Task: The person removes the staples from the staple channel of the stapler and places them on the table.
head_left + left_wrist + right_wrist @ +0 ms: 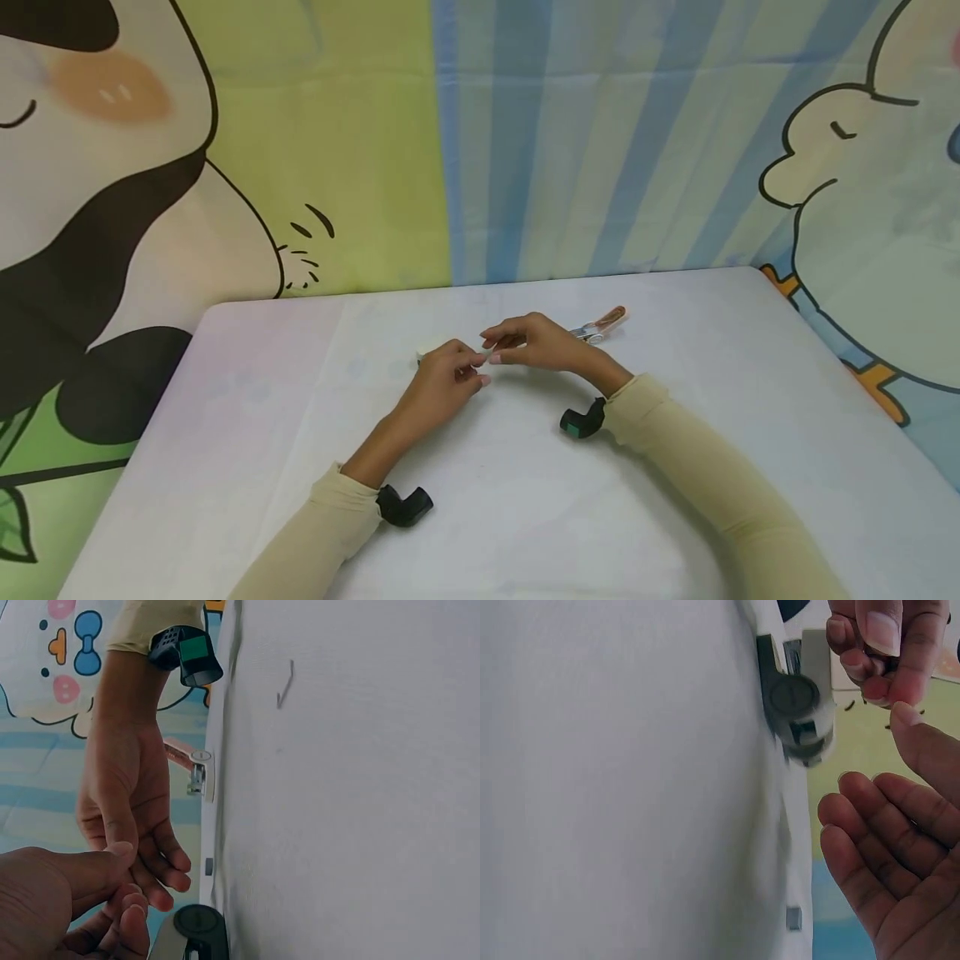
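Both hands meet above the white table. The left hand (444, 385) has partly curled fingers; whether something small lies among them is hidden. The right hand (542, 343) comes from the other side, its thumb touching the left index fingertip and its other fingers loosely extended, apart from the thumb. A tiny pale spot shows where the fingertips meet, too small to identify. A grey-and-dark device with a round disc (795, 696) stands behind the left hand. Beyond the right wrist lies a metal tool with an orange handle (611, 317).
On the white table (480, 517) lies a thin bent wire-like piece (286, 684). A small grey block (793, 918) sits near the table's far edge. Black wrist mounts (405, 506) stick out from both cuffs. A printed cloth (525, 150) hangs behind the table.
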Demonstrator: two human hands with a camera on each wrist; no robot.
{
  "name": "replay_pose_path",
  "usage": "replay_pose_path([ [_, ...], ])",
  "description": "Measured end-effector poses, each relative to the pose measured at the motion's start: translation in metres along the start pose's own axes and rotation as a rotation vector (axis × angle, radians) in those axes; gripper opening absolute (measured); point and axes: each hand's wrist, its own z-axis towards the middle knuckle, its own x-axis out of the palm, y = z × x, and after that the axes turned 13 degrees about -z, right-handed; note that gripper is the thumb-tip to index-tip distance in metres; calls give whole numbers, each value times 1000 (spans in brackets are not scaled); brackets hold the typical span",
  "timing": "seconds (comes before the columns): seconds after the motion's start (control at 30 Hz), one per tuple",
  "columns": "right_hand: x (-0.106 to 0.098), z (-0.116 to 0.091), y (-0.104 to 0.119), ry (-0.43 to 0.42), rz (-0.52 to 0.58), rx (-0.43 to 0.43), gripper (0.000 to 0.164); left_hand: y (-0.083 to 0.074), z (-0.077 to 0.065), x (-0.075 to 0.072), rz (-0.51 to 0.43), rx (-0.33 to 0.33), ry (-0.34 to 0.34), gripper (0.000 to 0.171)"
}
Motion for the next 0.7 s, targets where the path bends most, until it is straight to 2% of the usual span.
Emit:
replay_pose_path([
  [0.2,13,11,2,15,5,-46,54,3,-13,-23,-15,12,-31,30],
  [0.37,19,17,4,26,38,-29,51,6,-20,-38,-16,-18,-81,32],
  [0.53,23,21,10,31,64,-31,49,11,-25,-43,-34,-78,-81,33],
  [0.7,30,25,9,34,36,-30,46,18,-28,-39,-73,-165,-33,43],
])
